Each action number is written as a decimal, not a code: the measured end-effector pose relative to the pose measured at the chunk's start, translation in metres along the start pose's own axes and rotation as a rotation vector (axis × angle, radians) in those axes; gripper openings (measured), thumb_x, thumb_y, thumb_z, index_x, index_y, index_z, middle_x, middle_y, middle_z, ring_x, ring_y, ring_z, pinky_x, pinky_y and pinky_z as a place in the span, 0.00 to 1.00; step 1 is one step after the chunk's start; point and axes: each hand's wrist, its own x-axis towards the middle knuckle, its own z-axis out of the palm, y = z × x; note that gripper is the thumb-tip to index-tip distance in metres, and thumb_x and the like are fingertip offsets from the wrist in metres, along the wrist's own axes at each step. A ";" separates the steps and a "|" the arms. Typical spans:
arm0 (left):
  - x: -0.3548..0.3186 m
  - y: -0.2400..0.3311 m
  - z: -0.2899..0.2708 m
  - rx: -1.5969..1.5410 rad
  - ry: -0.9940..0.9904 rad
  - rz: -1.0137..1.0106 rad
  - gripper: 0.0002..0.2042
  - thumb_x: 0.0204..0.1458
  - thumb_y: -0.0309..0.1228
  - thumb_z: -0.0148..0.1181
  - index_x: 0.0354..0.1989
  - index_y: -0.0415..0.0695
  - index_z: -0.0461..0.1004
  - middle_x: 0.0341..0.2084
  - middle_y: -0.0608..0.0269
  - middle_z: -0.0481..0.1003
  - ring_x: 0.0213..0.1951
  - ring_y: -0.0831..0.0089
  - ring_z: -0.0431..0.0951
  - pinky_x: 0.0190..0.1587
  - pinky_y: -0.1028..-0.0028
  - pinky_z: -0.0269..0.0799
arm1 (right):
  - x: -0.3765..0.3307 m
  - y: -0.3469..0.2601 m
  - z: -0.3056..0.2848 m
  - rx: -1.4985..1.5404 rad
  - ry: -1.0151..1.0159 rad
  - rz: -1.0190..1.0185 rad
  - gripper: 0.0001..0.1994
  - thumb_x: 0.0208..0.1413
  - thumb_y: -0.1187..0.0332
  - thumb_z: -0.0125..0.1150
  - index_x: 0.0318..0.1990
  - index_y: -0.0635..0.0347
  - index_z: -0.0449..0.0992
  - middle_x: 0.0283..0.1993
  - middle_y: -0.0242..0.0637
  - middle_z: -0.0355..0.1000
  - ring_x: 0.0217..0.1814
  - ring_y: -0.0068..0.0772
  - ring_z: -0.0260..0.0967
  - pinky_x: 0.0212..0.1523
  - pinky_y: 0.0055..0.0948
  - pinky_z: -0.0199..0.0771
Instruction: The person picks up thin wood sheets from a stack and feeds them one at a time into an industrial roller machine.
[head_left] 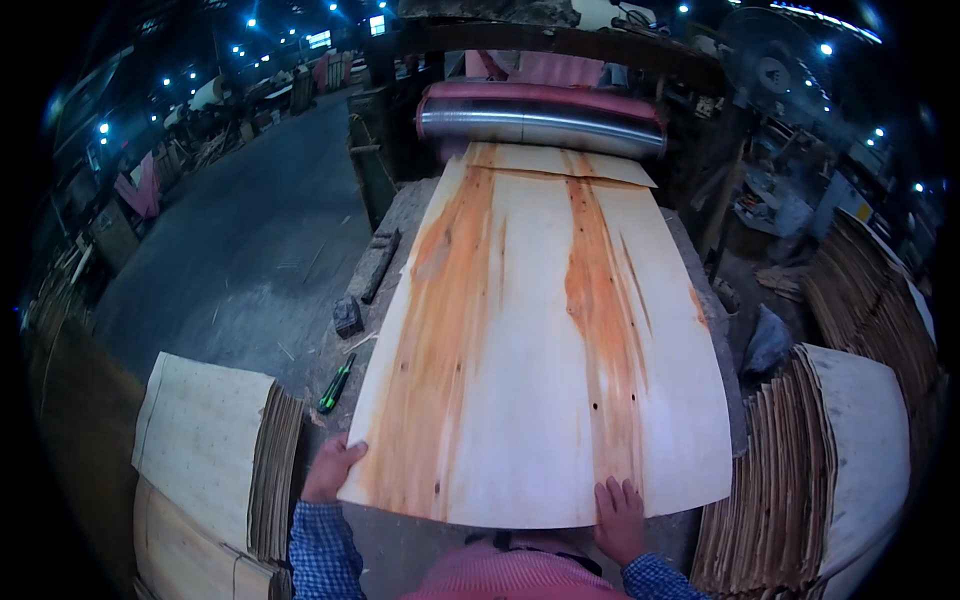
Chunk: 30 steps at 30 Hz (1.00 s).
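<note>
A large pale wood veneer sheet [530, 350] with orange-brown streaks and small dark knots lies in front of me. My left hand [332, 470] grips its near left corner, thumb on top and the other fingers hidden beneath. On the near edge, right of centre, my right hand [620, 518] has its fingers over the top; its thumb is out of sight. At the far end the sheet meets a second veneer piece [560, 160], which lies across under a shiny metal roller [540, 125] with a pink one above it.
A green utility knife [337, 384] and a dark block [347, 316] lie on the table's left margin [385, 290]. Veneer stacks stand at the left [205, 410] and right [860, 420], close beside me. A taller stack [870, 285] is farther right.
</note>
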 end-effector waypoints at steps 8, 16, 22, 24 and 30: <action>-0.013 0.006 -0.009 0.106 0.061 0.036 0.16 0.54 0.26 0.57 0.50 0.32 0.74 0.40 0.61 0.79 0.39 0.76 0.77 0.46 0.73 0.72 | 0.010 -0.001 -0.066 0.057 -0.011 0.010 0.30 0.40 0.74 0.55 0.58 0.60 0.69 0.63 0.51 0.63 0.65 0.62 0.57 0.62 0.61 0.55; 0.051 0.024 0.012 -0.586 0.088 0.061 0.16 0.61 0.35 0.51 0.52 0.36 0.70 0.41 0.53 0.79 0.39 0.64 0.81 0.42 0.68 0.79 | 0.150 0.067 -0.065 0.159 0.140 -0.121 0.31 0.40 0.78 0.53 0.59 0.60 0.68 0.61 0.48 0.65 0.65 0.61 0.58 0.63 0.55 0.57; 0.034 -0.035 0.018 -0.369 0.372 -0.104 0.13 0.62 0.34 0.52 0.48 0.38 0.71 0.35 0.59 0.79 0.36 0.74 0.80 0.34 0.77 0.76 | 0.299 0.129 0.023 0.097 0.261 -0.193 0.31 0.44 0.80 0.49 0.62 0.60 0.67 0.64 0.49 0.63 0.67 0.59 0.57 0.66 0.52 0.55; 0.033 -0.048 0.025 -0.299 0.449 -0.104 0.12 0.61 0.32 0.54 0.47 0.37 0.73 0.35 0.60 0.79 0.33 0.78 0.78 0.32 0.79 0.74 | 0.345 0.155 0.049 0.065 0.298 -0.212 0.31 0.45 0.79 0.49 0.63 0.59 0.67 0.64 0.49 0.63 0.67 0.58 0.56 0.66 0.51 0.55; 0.053 -0.068 0.032 0.096 0.521 -0.124 0.13 0.58 0.31 0.58 0.47 0.38 0.75 0.34 0.64 0.78 0.35 0.79 0.76 0.36 0.79 0.72 | 0.428 0.152 0.079 -0.074 0.137 -0.011 0.27 0.53 0.71 0.54 0.63 0.54 0.65 0.68 0.43 0.59 0.70 0.54 0.53 0.66 0.51 0.56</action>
